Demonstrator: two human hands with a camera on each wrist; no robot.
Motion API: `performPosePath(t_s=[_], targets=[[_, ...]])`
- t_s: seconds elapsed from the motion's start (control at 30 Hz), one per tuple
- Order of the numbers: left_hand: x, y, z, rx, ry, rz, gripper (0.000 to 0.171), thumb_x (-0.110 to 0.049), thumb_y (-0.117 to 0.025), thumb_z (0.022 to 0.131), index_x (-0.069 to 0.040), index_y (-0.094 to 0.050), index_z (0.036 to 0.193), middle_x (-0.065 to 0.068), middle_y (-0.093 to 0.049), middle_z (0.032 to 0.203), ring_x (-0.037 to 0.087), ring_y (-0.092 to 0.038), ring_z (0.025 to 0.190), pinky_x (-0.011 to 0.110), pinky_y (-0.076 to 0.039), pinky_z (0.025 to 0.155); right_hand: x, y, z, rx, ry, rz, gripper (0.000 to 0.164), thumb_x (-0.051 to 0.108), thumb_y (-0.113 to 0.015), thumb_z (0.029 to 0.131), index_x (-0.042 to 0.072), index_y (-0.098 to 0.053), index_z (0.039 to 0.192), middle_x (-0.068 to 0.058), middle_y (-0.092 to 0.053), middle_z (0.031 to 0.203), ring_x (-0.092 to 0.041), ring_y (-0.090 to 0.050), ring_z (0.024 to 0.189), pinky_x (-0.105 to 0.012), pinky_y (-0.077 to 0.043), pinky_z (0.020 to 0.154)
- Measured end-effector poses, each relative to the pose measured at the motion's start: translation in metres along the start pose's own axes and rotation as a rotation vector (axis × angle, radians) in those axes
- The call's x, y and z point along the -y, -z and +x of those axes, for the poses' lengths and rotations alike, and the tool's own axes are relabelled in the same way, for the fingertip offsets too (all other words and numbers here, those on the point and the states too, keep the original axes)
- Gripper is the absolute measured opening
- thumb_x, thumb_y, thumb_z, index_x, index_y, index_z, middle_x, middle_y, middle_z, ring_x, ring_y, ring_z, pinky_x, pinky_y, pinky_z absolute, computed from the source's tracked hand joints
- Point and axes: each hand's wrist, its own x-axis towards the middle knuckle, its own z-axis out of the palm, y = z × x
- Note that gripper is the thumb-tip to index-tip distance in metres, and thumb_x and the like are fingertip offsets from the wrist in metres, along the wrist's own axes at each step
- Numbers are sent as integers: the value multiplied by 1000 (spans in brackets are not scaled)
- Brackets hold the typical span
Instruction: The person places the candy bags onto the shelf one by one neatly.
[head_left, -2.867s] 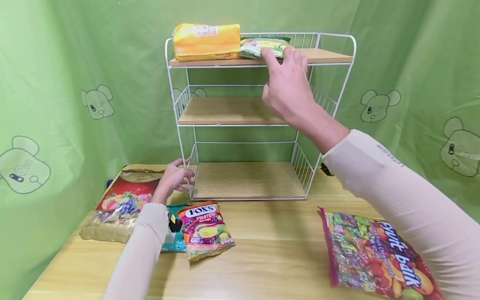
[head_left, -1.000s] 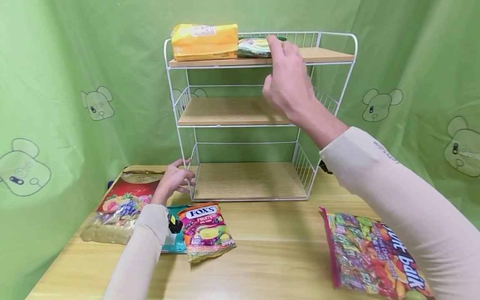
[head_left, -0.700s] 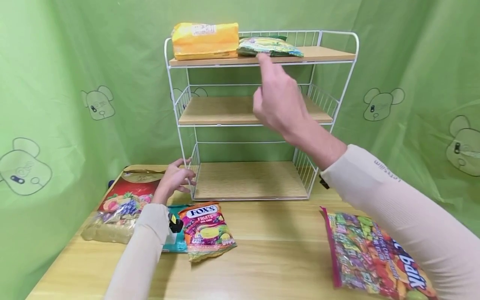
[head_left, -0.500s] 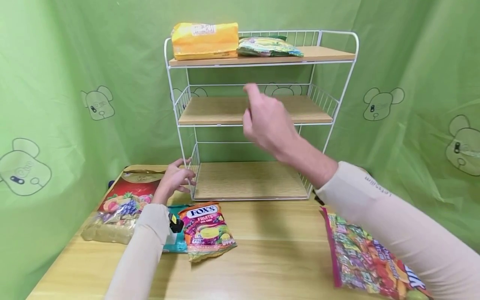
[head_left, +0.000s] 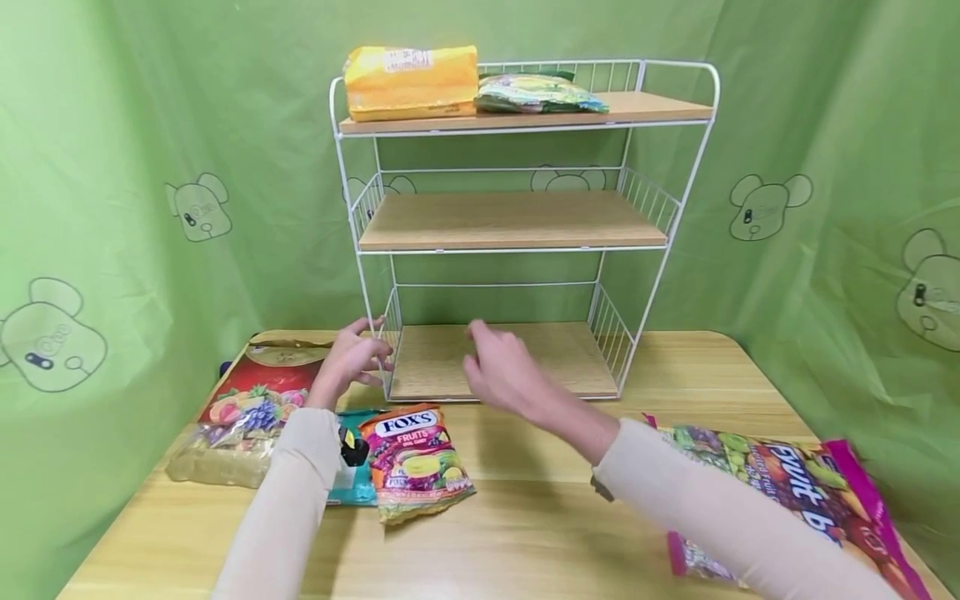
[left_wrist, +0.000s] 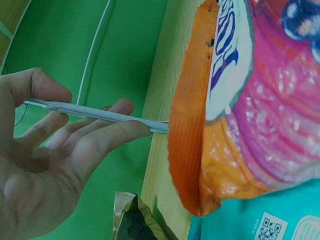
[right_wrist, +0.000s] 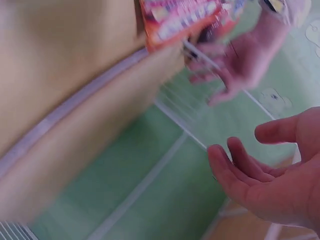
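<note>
My left hand (head_left: 352, 364) holds the front left post of a white wire rack with three wooden shelves (head_left: 510, 221). In the left wrist view, thumb and fingers lie on either side of the thin white rod (left_wrist: 95, 112). My right hand (head_left: 501, 368) hangs in front of the lowest shelf, fingers loosely bent and nothing in them. On the top shelf, a yellow package (head_left: 411, 83) sits at the left with a green candy bag (head_left: 536, 93) lying beside it. Just below my left hand, an orange and purple FOX'S candy bag (head_left: 416, 471) overlaps a teal bag (head_left: 358, 492).
A red and gold bag with fruit pictures (head_left: 262, 404) lies on the table at the far left. At the right lies a large fruit candy bag (head_left: 795, 483), partly under my right sleeve. Green cloth (head_left: 255, 92) hangs behind and at both sides.
My right hand has let go of the green bag on the top shelf and come down to the lowest shelf's height. My left hand stays on the post.
</note>
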Motion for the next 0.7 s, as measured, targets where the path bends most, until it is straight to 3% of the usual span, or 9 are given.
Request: performPosePath(t_s=[0.2, 0.27, 0.33, 0.4, 0.53, 0.6, 0.7], targets=[[-3, -1, -3, 8, 1, -2, 73, -4, -60, 90, -17, -36, 158, 21, -66, 119, 32, -72, 92, 53, -64, 80, -17, -44, -12, 107, -122, 64, 44, 17, -53, 102, -4, -48, 140, -7, -63, 74, -12, -49, 47, -20, -42, 38], [-3, -2, -3, 7, 3, -4, 73, -4, -60, 90, -17, -37, 157, 20, -67, 117, 34, -72, 93, 52, -64, 79, -21, -56, -15, 150, -159, 69, 48, 23, -55, 103, -4, -47, 141, -8, -64, 77, -13, -51, 51, -23, -45, 42], [-3, -2, -4, 2, 6, -4, 72, -4, -60, 89, -17, -38, 157, 21, -67, 117, 37, -71, 96, 50, -65, 77, -25, -68, -18, 191, -184, 58, 54, 29, -57, 102, -4, -45, 143, -9, -65, 79, -15, -56, 56, -29, -53, 51], [0, -2, -2, -2, 3, 1, 72, -5, -61, 89, -17, -39, 156, 23, -67, 118, 40, -70, 100, 49, -65, 76, -26, -76, -21, 224, -196, 37, 62, 36, -59, 101, -5, -44, 145, -12, -68, 89, -21, -64, 70, -38, -61, 68], [-1, -2, -3, -7, 5, 2, 72, -5, -60, 89, -17, -38, 157, 27, -63, 126, 40, -71, 102, 52, -64, 80, -29, -88, -25, 272, -208, 31, 75, 46, -63, 97, -8, -43, 146, -19, -70, 108, -29, -68, 96, -46, -60, 93], [-1, -2, -3, -7, 2, 5, 72, -5, -61, 89, -18, -38, 157, 28, -62, 128, 40, -70, 102, 52, -64, 81, -30, -91, -25, 291, -218, 55, 78, 50, -65, 95, -9, -46, 143, -20, -69, 110, -30, -68, 96, -44, -62, 87], [-1, -3, -3, -10, 2, 4, 72, -6, -61, 89, -18, -39, 156, 27, -63, 128, 38, -71, 101, 51, -64, 80, -30, -96, -24, 315, -244, 92, 82, 56, -67, 92, -10, -50, 138, -18, -68, 102, -24, -65, 81, -36, -61, 71]])
